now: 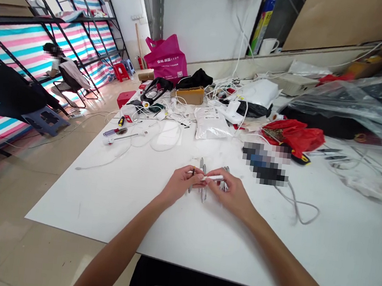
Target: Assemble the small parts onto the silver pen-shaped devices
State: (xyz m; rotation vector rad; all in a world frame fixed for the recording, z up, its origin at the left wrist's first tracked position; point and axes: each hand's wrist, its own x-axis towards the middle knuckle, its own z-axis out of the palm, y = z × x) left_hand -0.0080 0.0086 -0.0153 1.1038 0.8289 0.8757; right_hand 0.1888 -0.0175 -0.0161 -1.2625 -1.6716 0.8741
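Observation:
Both my hands are over the front middle of the white table. In my right hand (pixel 231 195) is a slim white pen-like stick (pixel 215 178), pinched between thumb and fingers. My left hand (pixel 179 184) has its fingers closed at the stick's left end. A thin dark rod-like piece (pixel 190 189) shows at the left fingers; whether they grip it I cannot tell. Just beyond and beneath the hands lie several slim grey pen-like things (pixel 203 194), partly hidden by the fingers. More grey pieces (pixel 225 170) show behind the right hand.
A white plastic packet (pixel 212 124), a tangle of white cables (pixel 223 89) and a red bag (pixel 298 135) lie farther back. To the right is a pixelated dark object (pixel 265 163) with a grey cable (pixel 296 204). Screwdrivers (pixel 110 132) lie left. Other people sit beyond the table.

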